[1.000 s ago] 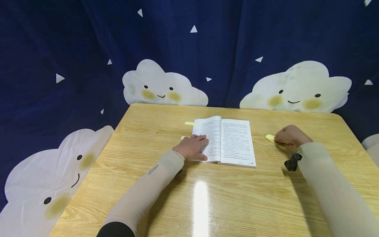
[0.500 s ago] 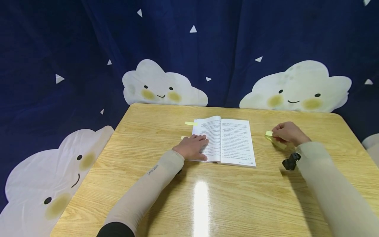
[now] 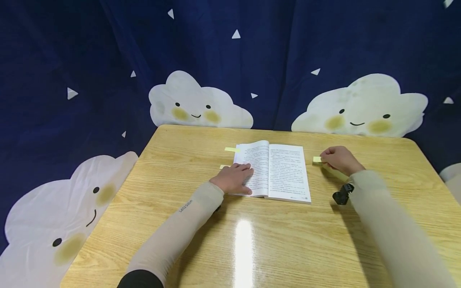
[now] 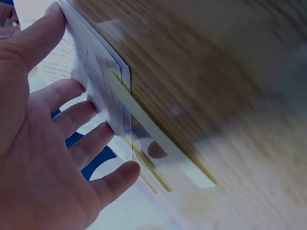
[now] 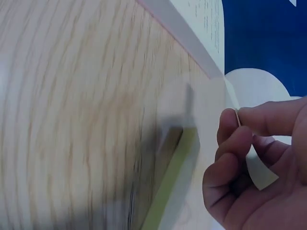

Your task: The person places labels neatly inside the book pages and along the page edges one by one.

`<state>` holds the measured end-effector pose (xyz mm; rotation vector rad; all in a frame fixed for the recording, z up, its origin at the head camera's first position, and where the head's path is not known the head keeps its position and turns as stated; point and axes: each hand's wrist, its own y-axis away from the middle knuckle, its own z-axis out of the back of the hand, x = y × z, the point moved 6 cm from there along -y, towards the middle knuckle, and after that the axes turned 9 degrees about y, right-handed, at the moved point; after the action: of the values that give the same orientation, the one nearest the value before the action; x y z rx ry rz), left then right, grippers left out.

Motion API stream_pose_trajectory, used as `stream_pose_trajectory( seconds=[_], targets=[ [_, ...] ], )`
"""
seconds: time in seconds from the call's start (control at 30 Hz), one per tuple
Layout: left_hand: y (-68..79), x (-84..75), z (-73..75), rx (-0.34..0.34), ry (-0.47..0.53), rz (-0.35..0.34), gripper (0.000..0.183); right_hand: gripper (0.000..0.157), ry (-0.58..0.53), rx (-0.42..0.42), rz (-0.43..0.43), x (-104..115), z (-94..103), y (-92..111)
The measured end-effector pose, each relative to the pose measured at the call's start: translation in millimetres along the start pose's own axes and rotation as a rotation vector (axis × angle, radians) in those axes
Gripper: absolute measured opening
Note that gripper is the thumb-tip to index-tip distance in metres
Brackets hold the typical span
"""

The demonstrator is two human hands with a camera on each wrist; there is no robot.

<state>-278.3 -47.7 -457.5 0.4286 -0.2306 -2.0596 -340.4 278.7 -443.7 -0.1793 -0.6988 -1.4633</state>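
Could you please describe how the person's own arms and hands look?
The left hand and right hand are bare. A pale beige fabric sleeve covers each forearm; the left one bears small dark lettering and meets black fabric. A small black device sits at the right wrist.

Beige sleeves (image 3: 180, 230); black wrist camera (image 3: 342, 195)

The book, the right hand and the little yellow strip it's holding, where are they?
Book (image 3: 289, 173): head view, on its right-hand page.
Right hand (image 3: 339, 159): head view, middle of the visible hand.
Yellow strip (image 5: 260, 173): right wrist view, its lower end.
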Motion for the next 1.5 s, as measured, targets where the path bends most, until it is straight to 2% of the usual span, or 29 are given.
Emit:
stream_pose_trajectory(
  seconds=[0.23,0.43,0.67,0.9,1.13,1.5],
  targets=[
    [-0.2,0.1,1.0,-0.002,0.009,-0.01,0.073,0.033,0.018,-0.049,-0.062,9,-6.3,-17],
    [-0.1,0.5,0.8,0.001,0.016,-0.011,0.073,0.034,0.0,-0.092,-0.067,13,-10.8,-24],
    [-0.9,-0.2,0.1,0.006,0.023,-0.01,0.073,0.038,0.001,-0.105,-0.097,12,-13.8,-28],
    [-1.9,1.0,-0.9,0.008,0.02,-0.005,0.075,0.034,-0.025,-0.116,-0.149,12,-16.0,-35],
    [-1.6,1.9,-0.9,-0.014,0.014,-0.012,0.073,0.027,-0.015,-0.14,-0.123,15,-16.2,-44],
    [0.1,0.5,0.7,-0.004,0.035,-0.008,0.074,0.027,0.026,-0.12,-0.088,22,-16.6,-45]
  ],
)
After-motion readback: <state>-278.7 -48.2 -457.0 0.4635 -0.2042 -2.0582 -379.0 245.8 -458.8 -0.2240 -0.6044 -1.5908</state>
